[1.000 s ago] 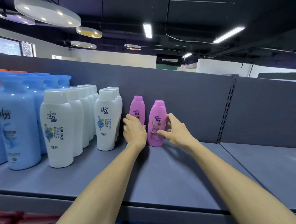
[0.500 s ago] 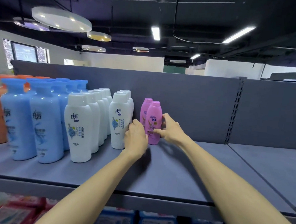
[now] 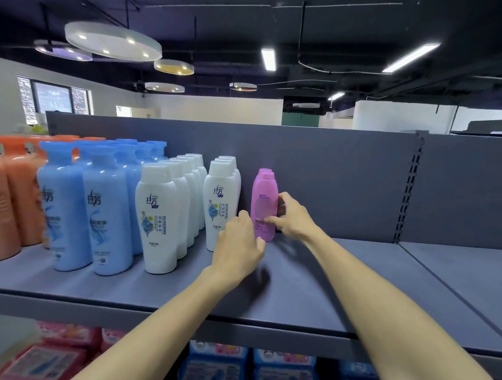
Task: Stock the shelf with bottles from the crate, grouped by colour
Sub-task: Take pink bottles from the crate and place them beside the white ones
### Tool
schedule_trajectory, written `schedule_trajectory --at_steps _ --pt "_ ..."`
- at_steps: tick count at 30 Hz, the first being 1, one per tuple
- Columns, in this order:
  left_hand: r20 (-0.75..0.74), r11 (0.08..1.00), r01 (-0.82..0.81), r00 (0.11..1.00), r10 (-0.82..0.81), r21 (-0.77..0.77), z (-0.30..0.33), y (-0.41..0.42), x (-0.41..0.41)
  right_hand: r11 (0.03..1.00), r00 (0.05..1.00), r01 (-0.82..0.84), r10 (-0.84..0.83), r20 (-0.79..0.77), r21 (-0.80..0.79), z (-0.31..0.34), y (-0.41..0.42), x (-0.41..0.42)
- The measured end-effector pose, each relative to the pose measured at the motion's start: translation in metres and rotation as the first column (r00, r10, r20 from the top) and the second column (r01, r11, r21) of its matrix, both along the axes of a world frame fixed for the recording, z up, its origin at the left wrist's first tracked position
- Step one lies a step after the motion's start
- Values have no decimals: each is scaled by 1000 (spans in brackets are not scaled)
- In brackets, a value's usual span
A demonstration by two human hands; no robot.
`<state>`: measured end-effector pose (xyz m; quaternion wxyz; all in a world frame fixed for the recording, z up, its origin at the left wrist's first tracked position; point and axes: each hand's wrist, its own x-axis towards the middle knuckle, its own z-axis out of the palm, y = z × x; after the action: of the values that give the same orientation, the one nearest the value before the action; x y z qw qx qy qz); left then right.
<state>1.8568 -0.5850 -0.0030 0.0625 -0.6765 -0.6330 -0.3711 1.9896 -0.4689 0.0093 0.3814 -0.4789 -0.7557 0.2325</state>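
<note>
Reaching forward over the front edge of the shelf (image 3: 310, 311), both forearms are seen converging on the pink bottle (image 3: 263, 204), which is taken here as the landmark. The left hand (image 3: 237, 247) is held just in front of and to the left of the pink bottle, fingers loosely curled; whether its fingertips touch the bottle's lower edge cannot be told, and nothing is gripped by it. The right hand (image 3: 290, 218) is set against the pink bottle's right side, with the thumb laid across the lower front and the fingers wrapped round the far side, so the bottle is pinched by this hand.

The pink bottle is stood upright, its long axis vertical, base on the shelf. A second pink cap is glimpsed directly behind it, so a front-to-back row appears to be formed. Just left of the pink bottle stand the white bottles (image 3: 219, 205); further left are the blue bottles (image 3: 107, 219), then the orange bottles (image 3: 5, 201). Behind the pink bottle rises the grey back panel (image 3: 332, 180).

The right hand is judged the nearer and better placed for any final squaring of the bottle.
</note>
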Motion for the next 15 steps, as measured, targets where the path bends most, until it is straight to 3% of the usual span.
schedule_trajectory --at_steps 7,11,15 --pt "26 1000 20 999 -20 14 6 -27 -13 985 981 174 -175 -80 -19 -5 -14 -11" --pt "40 998 59 997 -59 3 12 -46 -26 965 965 261 -261 1 -41 -5 -37 -18" --pt "-16 994 110 994 -110 -16 9 -67 -46 984 974 180 -177 140 -4 0 -81 -21"
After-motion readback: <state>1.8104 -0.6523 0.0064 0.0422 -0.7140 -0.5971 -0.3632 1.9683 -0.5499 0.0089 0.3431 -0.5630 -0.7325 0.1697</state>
